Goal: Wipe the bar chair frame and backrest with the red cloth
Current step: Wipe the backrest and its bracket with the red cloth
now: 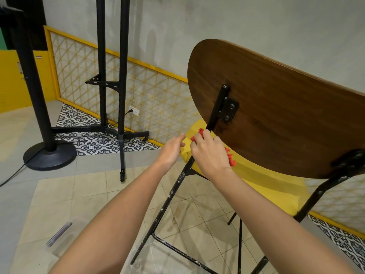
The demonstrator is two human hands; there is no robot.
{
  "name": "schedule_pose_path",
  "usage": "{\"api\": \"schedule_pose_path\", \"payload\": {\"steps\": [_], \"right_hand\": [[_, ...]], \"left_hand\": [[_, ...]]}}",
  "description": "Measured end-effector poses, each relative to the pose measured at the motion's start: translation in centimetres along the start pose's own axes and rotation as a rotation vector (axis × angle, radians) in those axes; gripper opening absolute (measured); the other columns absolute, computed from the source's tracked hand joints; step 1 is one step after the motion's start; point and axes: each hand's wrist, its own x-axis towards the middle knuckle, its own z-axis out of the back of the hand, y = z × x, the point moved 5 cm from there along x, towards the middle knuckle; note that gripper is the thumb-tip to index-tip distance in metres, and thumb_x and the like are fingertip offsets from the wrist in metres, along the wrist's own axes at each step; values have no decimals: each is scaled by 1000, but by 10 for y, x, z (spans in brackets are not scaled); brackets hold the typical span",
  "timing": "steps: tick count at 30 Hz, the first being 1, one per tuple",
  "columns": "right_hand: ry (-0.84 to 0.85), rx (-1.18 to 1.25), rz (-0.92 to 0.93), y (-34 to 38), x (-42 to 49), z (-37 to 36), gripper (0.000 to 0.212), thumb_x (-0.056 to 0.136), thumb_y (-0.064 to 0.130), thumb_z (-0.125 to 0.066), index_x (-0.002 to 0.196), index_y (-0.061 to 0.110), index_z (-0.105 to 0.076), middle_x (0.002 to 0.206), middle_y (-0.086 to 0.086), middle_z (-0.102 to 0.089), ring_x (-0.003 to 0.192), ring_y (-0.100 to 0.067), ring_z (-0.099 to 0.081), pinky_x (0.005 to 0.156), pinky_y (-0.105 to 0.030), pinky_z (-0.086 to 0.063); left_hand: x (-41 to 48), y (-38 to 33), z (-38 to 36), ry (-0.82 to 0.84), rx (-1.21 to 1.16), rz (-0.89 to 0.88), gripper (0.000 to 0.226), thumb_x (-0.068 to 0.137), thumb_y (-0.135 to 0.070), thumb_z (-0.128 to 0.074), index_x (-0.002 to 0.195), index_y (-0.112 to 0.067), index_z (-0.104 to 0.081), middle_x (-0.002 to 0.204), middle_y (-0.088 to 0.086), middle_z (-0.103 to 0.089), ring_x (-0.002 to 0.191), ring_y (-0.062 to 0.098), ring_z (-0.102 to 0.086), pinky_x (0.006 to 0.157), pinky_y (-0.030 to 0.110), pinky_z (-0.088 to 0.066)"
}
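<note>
Head: grip of right hand (209,153) bunches red cloth (230,160).

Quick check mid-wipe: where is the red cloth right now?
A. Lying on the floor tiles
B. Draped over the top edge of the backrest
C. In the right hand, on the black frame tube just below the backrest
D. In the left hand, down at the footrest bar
C: the right hand grips the red cloth against the black frame tube under the wooden backrest; the left hand holds nothing.
</note>
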Motion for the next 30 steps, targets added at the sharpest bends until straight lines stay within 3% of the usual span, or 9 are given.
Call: {"api": "schedule_pose_path", "payload": {"steps": [7, 13, 20, 26, 30], "right_hand": [[61, 62, 72, 5, 0, -6, 27, 93, 12, -47, 118, 11, -58, 122, -7, -52, 119, -27, -38, 71, -33, -36], [-31, 27, 67, -5, -4, -14, 31, 88, 19, -54, 118, 15, -60, 121, -5, -56, 105, -24, -48, 65, -32, -43], [-25, 99, 160, -2, -9, -29, 39, 85, 21, -53, 124, 14, -54, 128, -3, -50, 111, -25, -43, 73, -34, -45], [-192, 174, 129, -13, -14, -28, 38, 72, 11, -68, 110, 14, -67, 118, -7, -62, 90, -26, -56, 61, -35, -49], [-179, 222, 195, -3, -22, -43, 43, 64, 7, -72, 106, 17, -68, 113, -3, -64, 86, -25, -53, 59, -34, -49]], "left_hand": [[-2, 9, 0, 12, -34, 14, 47, 99, -43, -30, 134, -18, -49, 125, 7, -57, 117, 24, -50, 99, 39, -35], [0, 11, 0, 11, -34, 19, 48, 99, -43, -30, 137, -19, -47, 128, 4, -55, 121, 23, -47, 103, 39, -35], [-3, 16, -8, 80, -9, 34, 49, 99, -44, -27, 137, -21, -47, 134, 3, -53, 125, 20, -45, 101, 35, -32], [-6, 18, -9, 90, -8, 33, 48, 101, -42, -23, 139, -21, -45, 139, 1, -49, 130, 19, -41, 106, 36, -28], [-6, 18, -8, 110, 4, 41, 49, 100, -41, -24, 141, -20, -42, 142, 2, -47, 132, 20, -40, 108, 37, -27]]}}
